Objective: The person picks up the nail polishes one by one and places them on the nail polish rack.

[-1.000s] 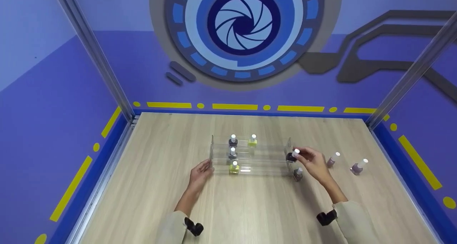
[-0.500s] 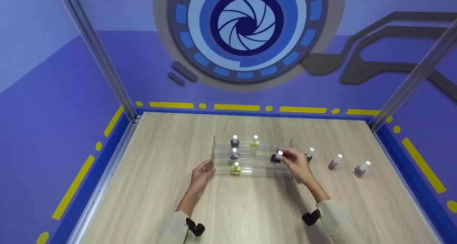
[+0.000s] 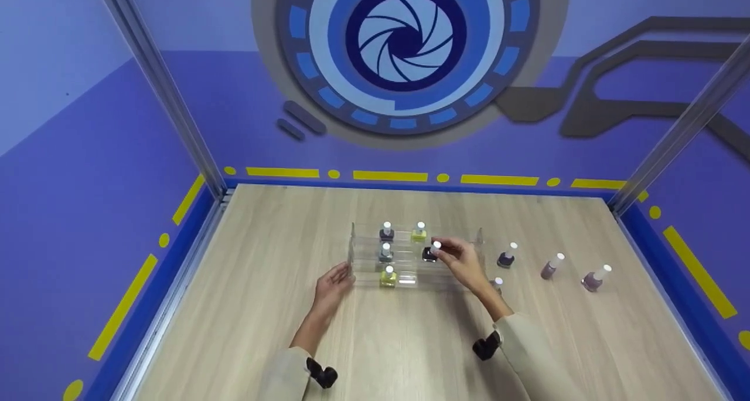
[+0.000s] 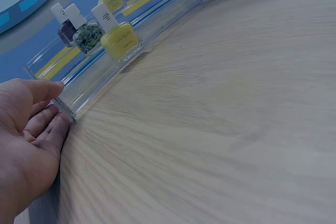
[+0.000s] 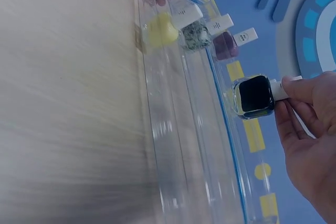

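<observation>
The right hand point(image 3: 466, 266) pinches the white cap point(image 5: 279, 91) of a black bottle point(image 5: 256, 95) between thumb and fingers, holding it over the clear rack point(image 3: 439, 279); whether its base touches a shelf cannot be told. The left hand point(image 3: 334, 284), fingers loosely bent, rests against the rack's left end. Careful handling likely means lowering the bottle level, clear of its neighbours, while the left hand steadies the light-looking rack. The back shelf carries a purple bottle point(image 3: 387, 234) and a yellow bottle point(image 3: 418, 234); the middle, a speckled bottle point(image 3: 385, 254); the front, a second yellow bottle point(image 3: 388, 279). To the right, on the table point(image 3: 398, 354), stand a dark bottle point(image 3: 506, 258) and two mauve bottles point(image 3: 593, 281); another is partly hidden by the right forearm.
</observation>
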`<state>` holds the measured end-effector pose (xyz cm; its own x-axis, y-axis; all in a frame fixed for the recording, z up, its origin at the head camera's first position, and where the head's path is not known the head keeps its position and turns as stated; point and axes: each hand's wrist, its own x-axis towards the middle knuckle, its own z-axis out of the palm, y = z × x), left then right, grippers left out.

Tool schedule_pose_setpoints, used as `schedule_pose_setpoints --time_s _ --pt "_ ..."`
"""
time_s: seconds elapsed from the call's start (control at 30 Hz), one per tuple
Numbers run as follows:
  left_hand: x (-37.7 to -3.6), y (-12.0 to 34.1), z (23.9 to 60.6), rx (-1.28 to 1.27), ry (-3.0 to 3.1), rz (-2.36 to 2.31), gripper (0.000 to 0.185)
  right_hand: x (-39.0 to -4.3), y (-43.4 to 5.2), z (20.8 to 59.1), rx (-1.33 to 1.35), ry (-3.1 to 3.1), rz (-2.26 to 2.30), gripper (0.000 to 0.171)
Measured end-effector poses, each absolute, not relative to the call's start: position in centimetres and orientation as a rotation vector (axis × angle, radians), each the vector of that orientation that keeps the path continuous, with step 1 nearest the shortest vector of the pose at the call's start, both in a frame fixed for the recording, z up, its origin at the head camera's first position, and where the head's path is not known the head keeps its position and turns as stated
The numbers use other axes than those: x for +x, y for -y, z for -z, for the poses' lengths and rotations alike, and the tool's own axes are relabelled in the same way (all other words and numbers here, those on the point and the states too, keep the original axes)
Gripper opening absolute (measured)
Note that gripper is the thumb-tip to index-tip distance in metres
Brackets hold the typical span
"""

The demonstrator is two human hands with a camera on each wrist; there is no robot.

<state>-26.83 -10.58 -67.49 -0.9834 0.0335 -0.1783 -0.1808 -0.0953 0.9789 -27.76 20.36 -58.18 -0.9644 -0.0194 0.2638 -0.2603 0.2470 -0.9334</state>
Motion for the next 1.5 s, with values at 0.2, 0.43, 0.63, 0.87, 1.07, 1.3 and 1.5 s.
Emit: schedule_pose_setpoints --time_s 0.2,0.43,0.63,0.87,1.07,1.3,1.5 --pt "-26.6 10.6 67.3 -0.164 -1.978 -2.21 0.053 -26.9 -18.6 57.3 0.314 2.348 -1.77 0.023" --pt "-26.5 10.6 67.1 -0.177 -1.986 -2.201 0.054 -26.3 -17.8 56.4 0.344 2.326 -1.791 0.022" --pt "-26.6 10.7 67.1 -0.156 -1.986 -2.214 0.054 -26.9 -17.6 56.6 0.337 2.333 -1.809 0.023" --pt "-26.7 10.8 67.5 -0.15 -1.992 -2.21 0.054 -27.6 -16.9 57.7 0.324 2.3 -1.746 0.018" --pt "-26.7 10.7 67.3 -0.159 -2.001 -2.209 0.052 -27.5 -17.0 57.7 0.392 2.331 -1.771 0.022" --pt "-26.8 10.5 67.4 -0.159 -1.999 -2.215 0.052 -27.4 -17.2 57.8 0.356 2.379 -1.786 0.024" --pt "-26.6 10.6 67.4 -0.169 -1.995 -2.231 0.054 -27.5 -17.3 57.8 0.375 2.392 -1.82 0.026"
